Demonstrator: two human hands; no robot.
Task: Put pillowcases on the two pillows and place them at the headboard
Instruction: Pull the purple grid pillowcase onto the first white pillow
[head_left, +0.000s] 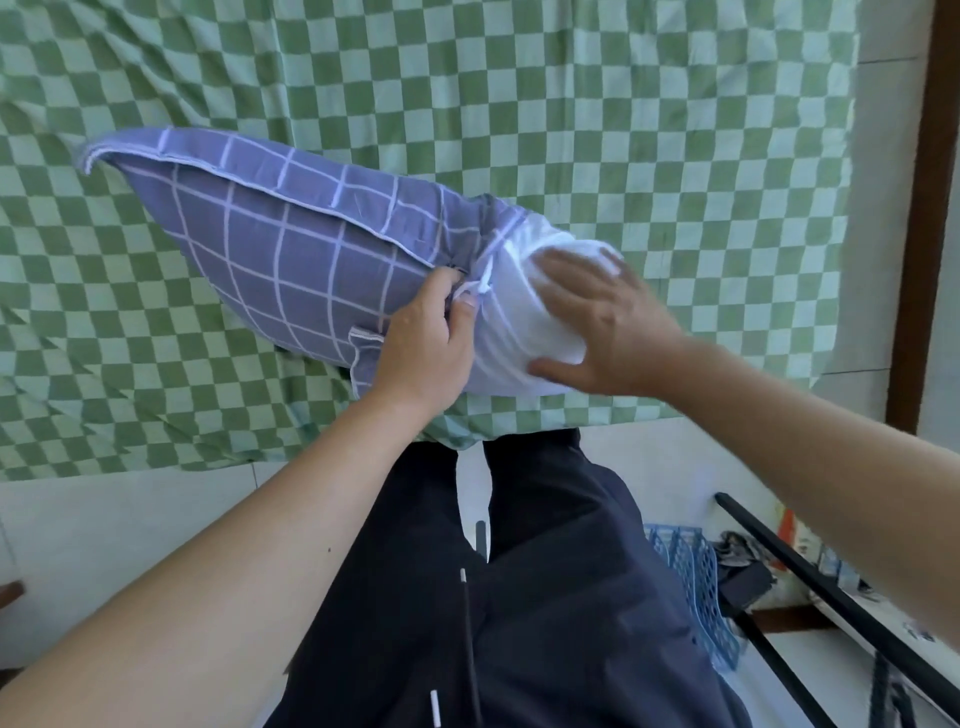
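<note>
Over the green-checked bed sheet (571, 130) we hold a white pillow (524, 322), mostly inside a purple grid-patterned pillowcase (270, 249). Left hand (421, 338) pinches the case's open edge; right hand (608, 322), fingers spread, presses the pillow's bare end. Risk, imo: edge slips from the pinch & case bunches.

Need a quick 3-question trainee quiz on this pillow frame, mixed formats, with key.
1. True or false: the pillow is fully inside the pillowcase.
2. Which hand pinches the pillowcase's open edge? A) left hand B) right hand
3. Fill in: the bed sheet has a green ____ pattern.

Key: 1 false, its white end sticks out; 2 A; 3 checked.
</note>
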